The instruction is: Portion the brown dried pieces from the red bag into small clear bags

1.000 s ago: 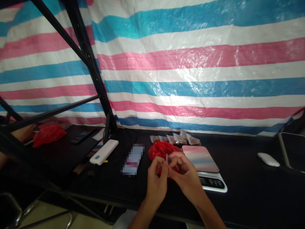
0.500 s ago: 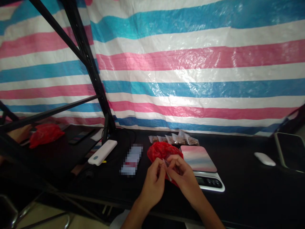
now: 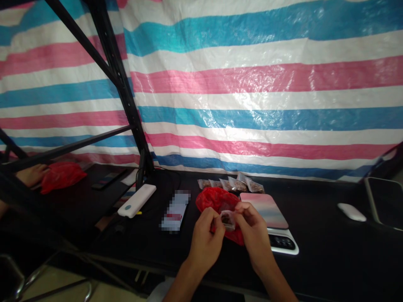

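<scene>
Between my two hands is a small translucent pouch (image 3: 228, 220) with something brown showing inside. My left hand (image 3: 206, 235) pinches its left edge and my right hand (image 3: 253, 230) pinches its right edge. Beneath and behind the pouch lies a crumpled red plastic bag (image 3: 217, 198), partly covered by my hands. Just right of it stands a white kitchen scale (image 3: 292, 246) with a pink and pale blue striped top. My right hand overlaps its left side. Several small clear pouches (image 3: 234, 183) with brown pieces lie in a row behind the red bag.
On the black table are a phone (image 3: 175, 211), a white power bank (image 3: 137, 200) with cables, a white rounded case (image 3: 351, 212) and a dark framed object (image 3: 385, 202). A black metal frame (image 3: 126, 100) rises at left. Beyond it, another person's hand (image 3: 31, 175) touches a red bag (image 3: 64, 176).
My hands have moved slightly apart, and the pouch has turned from edge-on to show its wide face. The view has shifted a little. The other person's hand reaches further toward their red bag.
</scene>
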